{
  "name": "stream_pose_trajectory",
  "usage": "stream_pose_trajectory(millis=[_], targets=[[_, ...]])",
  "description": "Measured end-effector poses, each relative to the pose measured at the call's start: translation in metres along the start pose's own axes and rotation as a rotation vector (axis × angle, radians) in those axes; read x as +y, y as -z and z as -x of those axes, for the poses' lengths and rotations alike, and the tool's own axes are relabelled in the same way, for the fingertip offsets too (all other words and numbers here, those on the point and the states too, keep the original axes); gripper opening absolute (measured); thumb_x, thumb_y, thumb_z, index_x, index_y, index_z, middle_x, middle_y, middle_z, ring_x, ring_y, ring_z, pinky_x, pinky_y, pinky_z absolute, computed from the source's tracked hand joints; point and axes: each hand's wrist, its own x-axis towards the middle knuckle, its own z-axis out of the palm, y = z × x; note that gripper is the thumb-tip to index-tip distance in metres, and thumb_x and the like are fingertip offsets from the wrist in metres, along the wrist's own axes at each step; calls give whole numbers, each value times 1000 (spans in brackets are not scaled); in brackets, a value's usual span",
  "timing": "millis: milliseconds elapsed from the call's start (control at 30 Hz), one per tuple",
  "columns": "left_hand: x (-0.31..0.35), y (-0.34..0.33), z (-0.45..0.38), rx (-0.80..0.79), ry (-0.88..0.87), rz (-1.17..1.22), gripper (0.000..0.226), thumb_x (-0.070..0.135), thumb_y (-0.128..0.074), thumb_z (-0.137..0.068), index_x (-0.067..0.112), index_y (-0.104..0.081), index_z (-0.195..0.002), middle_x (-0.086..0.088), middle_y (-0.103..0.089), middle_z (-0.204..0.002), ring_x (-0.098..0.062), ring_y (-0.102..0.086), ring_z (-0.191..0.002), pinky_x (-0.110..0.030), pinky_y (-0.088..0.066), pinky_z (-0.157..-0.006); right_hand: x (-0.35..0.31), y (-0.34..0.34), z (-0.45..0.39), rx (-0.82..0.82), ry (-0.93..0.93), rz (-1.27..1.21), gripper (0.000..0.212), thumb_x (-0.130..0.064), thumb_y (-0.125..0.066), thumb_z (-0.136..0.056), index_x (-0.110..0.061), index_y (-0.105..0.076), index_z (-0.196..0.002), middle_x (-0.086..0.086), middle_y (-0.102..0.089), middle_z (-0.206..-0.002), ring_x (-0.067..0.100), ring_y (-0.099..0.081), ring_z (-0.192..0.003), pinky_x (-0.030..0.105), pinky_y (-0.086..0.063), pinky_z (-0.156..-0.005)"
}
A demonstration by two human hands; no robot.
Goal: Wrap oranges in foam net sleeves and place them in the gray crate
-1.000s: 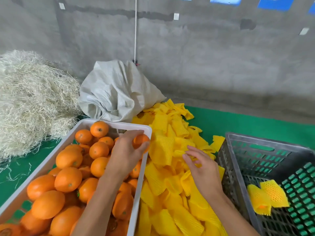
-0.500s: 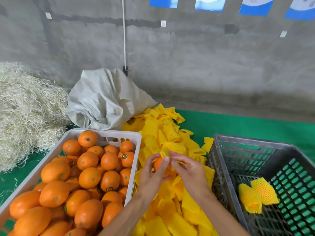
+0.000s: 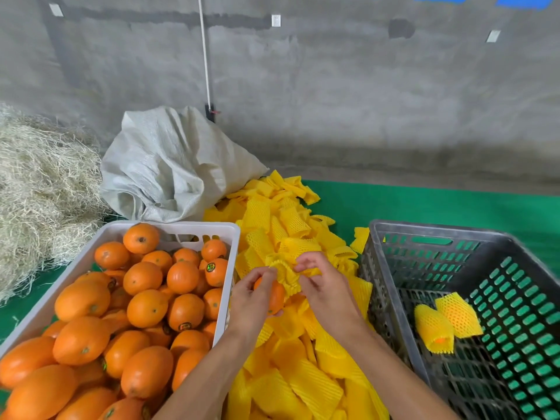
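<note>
My left hand point(image 3: 253, 301) grips a small orange point(image 3: 275, 295) over the pile of yellow foam net sleeves point(image 3: 291, 386). One yellow sleeve point(image 3: 286, 275) is stretched over the orange's right end, and both hands pinch it. My right hand point(image 3: 325, 287) pinches the sleeve's right side. The white crate point(image 3: 178, 230) on the left is full of bare oranges point(image 3: 142, 301). The gray crate point(image 3: 403, 234) on the right holds two wrapped oranges point(image 3: 445, 324) on its floor.
A grey woven sack point(image 3: 169, 168) lies behind the sleeve pile. Straw point(image 3: 39, 189) is heaped at the far left. Everything sits on a green mat point(image 3: 424, 204) in front of a concrete wall.
My left hand lifted an orange from the white crate and carried it right over the sleeve pile. My right hand picked up a sleeve, which now covers part of the orange.
</note>
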Motion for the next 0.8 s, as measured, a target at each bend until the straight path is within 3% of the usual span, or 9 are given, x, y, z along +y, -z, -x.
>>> stream_pose_trajectory(millis=[100, 200, 300, 367, 467, 533, 633, 700, 800], targets=[[0, 2, 1, 13, -18, -39, 14, 34, -68, -99, 33, -79, -90, 15, -70, -87, -22, -68, -88, -37, -61, -55, -3, -2, 3, -117, 251, 373, 34, -6, -51, -103, -33, -60, -122, -15, -50, -120, 9, -58, -81, 26, -46, -61], [-4, 1, 3, 6, -91, -133, 16, 33, -66, -100, 37, -77, -89, 12, -70, -86, -19, -66, -84, -35, -60, -52, -5, 0, 3, -159, 206, 684, 45, -6, -52, -101, -37, -62, -133, -7, -44, -121, 12, -53, -79, 19, -30, -56], [-7, -1, 5, 1, -286, -279, 12, 30, -67, -99, 32, -74, -90, 9, -68, -86, -12, -63, -81, -39, -61, -67, -10, 4, 5, -142, 83, 904, 39, -23, -49, -103, -38, -59, -138, -4, -49, -122, 16, -60, -97, 22, -41, -74], [-10, -2, 6, -1, -464, -418, 4, 25, -69, -97, 25, -73, -94, 7, -67, -96, -10, -61, -92, -32, -55, -81, -18, 4, 6, -55, -18, 890, 27, -38, -47, -100, -38, -69, -116, -4, -63, -107, 21, -65, -95, 34, -48, -76], [-13, -4, 9, -6, -649, -665, 9, 31, -67, -98, 25, -71, -103, 14, -61, -111, -9, -53, -104, -18, -43, -89, -14, 9, -2, 5, -309, 374, 49, -52, -51, -99, -25, -53, -59, -9, -51, -54, 14, -51, -56, 32, -34, -52], [-11, -5, 9, 9, -731, -772, 11, 35, -64, -100, 28, -70, -106, 19, -57, -116, -9, -47, -106, -12, -38, -89, -15, 14, -6, 32, -542, -82, 53, -41, -64, -97, -25, -41, -52, -7, -37, -48, 13, -34, -46, 30, -25, -47], [-12, -7, 11, -4, -808, -882, 13, 38, -60, -100, 30, -70, -105, 19, -56, -118, -9, -43, -108, -9, -38, -82, -11, 17, -12, 95, -813, -801, 35, -16, -66, -93, -18, -49, -62, 1, -41, -54, 11, -31, -42, 24, -26, -39], [-12, -8, 13, -27, -835, -935, 17, 41, -56, -101, 31, -69, -104, 20, -57, -116, -10, -42, -108, -15, -43, -80, -13, 14, -14, 121, -810, -1049, 20, -5, -57, -93, -11, -55, -74, 5, -53, -65, 13, -47, -53, 23, -42, -49], [-12, -11, 14, -45, -819, -925, 18, 40, -57, -100, 29, -69, -104, 18, -58, -113, -10, -44, -106, -22, -47, -83, -11, 9, -13, 110, -715, -1100, 14, 1, -47, -94, -7, -58, -93, 13, -60, -87, 23, -59, -84, 33, -50, -86]])
